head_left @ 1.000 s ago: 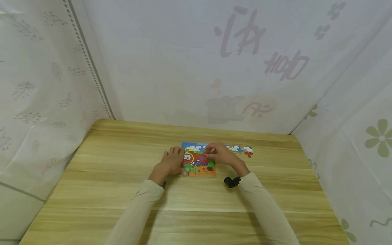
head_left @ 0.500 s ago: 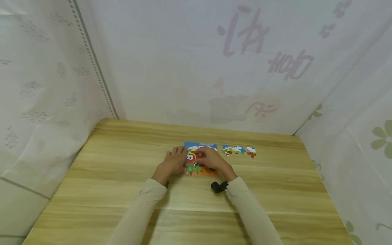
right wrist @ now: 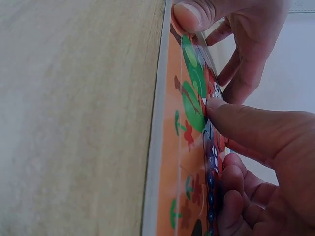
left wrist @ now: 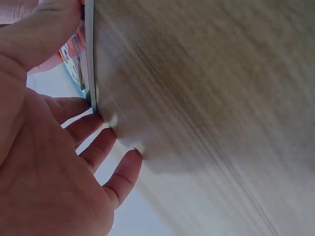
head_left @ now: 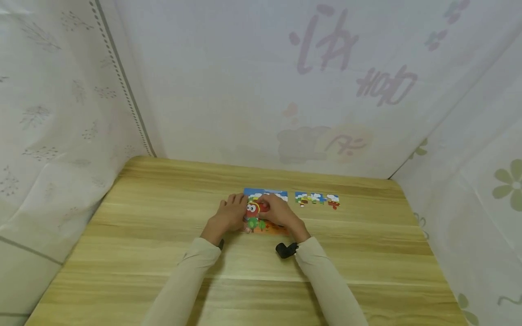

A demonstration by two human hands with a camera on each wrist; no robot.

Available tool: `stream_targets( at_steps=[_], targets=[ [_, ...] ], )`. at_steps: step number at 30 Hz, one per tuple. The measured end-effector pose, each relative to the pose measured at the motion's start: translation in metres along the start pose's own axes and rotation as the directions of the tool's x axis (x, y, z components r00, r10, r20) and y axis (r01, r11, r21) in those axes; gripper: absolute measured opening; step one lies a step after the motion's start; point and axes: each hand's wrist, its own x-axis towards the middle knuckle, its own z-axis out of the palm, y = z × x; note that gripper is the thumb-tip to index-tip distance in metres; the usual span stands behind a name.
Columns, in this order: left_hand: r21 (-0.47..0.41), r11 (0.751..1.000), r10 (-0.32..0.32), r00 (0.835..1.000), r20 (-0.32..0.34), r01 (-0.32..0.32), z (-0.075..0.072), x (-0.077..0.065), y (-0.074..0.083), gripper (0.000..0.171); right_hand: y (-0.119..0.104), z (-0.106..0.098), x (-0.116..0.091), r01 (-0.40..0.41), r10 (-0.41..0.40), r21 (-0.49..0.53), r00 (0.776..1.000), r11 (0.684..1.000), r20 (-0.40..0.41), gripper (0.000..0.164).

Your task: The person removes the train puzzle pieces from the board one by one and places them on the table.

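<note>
"How did the puzzle (head_left: 263, 225) look?"

"Thin and flat, with a pale edge, lying on the wood-grain table (head_left: 248, 267). Blue ran along its far side, with white clouds below; a red figure with big white eyes showed at the left, and green trees and small red plants stood on orange ground along the near side."

"And the left hand (head_left: 229, 214)?"

"At the left edge, thumb on the near corner, its fingers spread apart and touching the tabletop."

"The right hand (head_left: 281, 213)?"

"Over the middle, thumb tip against the picture beside a tree, other fingers curled. I couldn't tell whether they pinched anything."

"Any loose pieces (head_left: 316, 198)?"

"Yes, in a row just right of it: blue and white, with bits of yellow, green and red."
</note>
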Motion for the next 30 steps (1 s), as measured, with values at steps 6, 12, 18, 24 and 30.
stream_targets(
  at_steps=[6,12,18,24,30],
  targets=[
    [0.021,1.0,-0.001,1.0,-0.002,0.001,0.0025,0.0038,-0.0005,0.108,0.001,-0.0005,0.0001,-0.013,0.013,0.011,1.0,1.0,-0.014,0.035],
    [0.037,0.999,-0.011,1.0,0.006,0.01,0.0027,0.0047,-0.0008,0.109,0.0016,0.0006,-0.0006,0.003,-0.003,0.025,1.0,1.0,-0.022,0.034],
    [0.018,1.0,-0.015,1.0,0.009,0.015,0.001,0.0041,-0.0003,0.109,0.004,-0.0014,0.0016,0.014,-0.014,0.05,1.0,0.999,-0.005,0.03],
    [0.024,1.0,-0.021,1.0,0.018,0.02,0.001,0.0043,-0.0007,0.109,0.0051,-0.0038,0.003,0.034,-0.034,0.072,0.999,0.997,0.008,0.024],
    [0.03,0.999,-0.017,1.0,0.025,0.017,0.0006,0.0039,-0.0002,0.109,0.004,-0.0039,0.0029,0.058,-0.057,0.027,0.998,0.998,-0.017,0.021]
  ],
)
